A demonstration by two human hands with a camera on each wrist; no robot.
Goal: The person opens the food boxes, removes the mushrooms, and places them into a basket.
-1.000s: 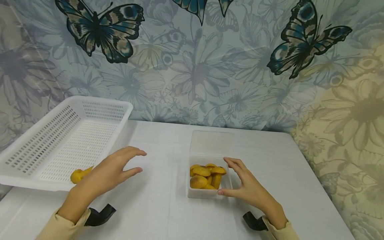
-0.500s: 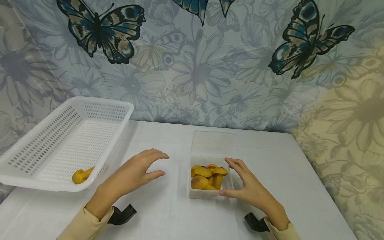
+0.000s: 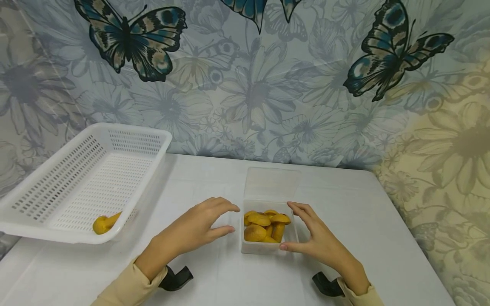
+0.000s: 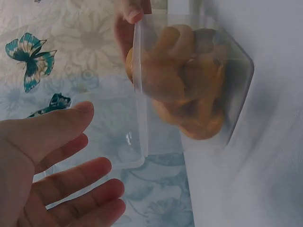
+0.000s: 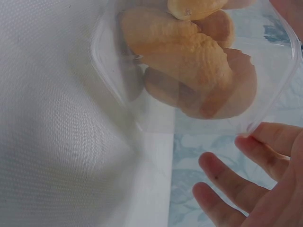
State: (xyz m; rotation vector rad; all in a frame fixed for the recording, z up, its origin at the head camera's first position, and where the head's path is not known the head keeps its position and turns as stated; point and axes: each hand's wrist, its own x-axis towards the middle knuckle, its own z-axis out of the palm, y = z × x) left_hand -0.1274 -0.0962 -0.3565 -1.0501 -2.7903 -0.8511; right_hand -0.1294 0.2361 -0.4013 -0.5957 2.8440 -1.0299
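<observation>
A clear plastic box stands on the white table, filled with several yellow-brown mushrooms. Its transparent lid is hinged back, away from the person. My right hand holds the box at its right side, thumb at the near corner and fingertips at the far one. Close to the left side of the box hovers my left hand, its fingers spread and nothing in them. In the left wrist view, the left hand is apart from the box wall. Fingertips of the right hand meet a box corner in the right wrist view.
A white perforated basket sits on the left of the table, with one yellow mushroom in its near corner. Behind the table rises a wall covering with butterflies and flowers. Black mounts hang beneath both wrists.
My left hand has travelled right, from beside the basket to the left side of the box, staying unfilled. The right hand and box have kept their place.
</observation>
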